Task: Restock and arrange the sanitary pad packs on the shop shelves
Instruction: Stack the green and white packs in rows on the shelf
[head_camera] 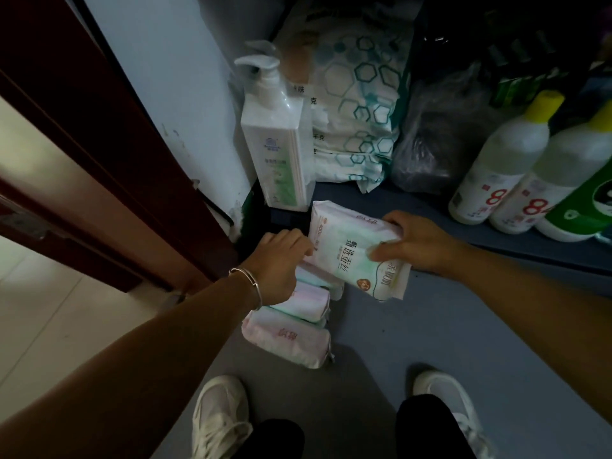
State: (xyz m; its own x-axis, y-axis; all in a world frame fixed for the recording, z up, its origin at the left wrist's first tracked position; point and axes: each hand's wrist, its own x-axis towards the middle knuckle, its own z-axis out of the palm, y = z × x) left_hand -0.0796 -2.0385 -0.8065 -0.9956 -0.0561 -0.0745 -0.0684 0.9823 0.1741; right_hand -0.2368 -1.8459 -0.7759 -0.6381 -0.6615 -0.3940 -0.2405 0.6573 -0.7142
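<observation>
Right hand (419, 241) gripping pad pack (356, 251), left hand (281, 256) fingers curled on floor pile (291, 321) (grip unclear)

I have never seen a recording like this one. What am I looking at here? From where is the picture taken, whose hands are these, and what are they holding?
There is no machine here. A person wears a camera on the head, and it looks forward and down, so you see their own two arms and, at the bottom, their shoes.

The right hand grips a sanitary pad pack, white with green print, fingers curled round its end. The left hand, with a bracelet on the wrist, reaches to the side of that pack; whether its fingers hold anything is hidden.

Below the held pack, more pad packs lie in a stack on the grey-blue surface.

Behind them stand a pump bottle, a large bag with a hexagon pattern, a dark plastic bag and yellow-capped bottles. The picture is dim.
</observation>
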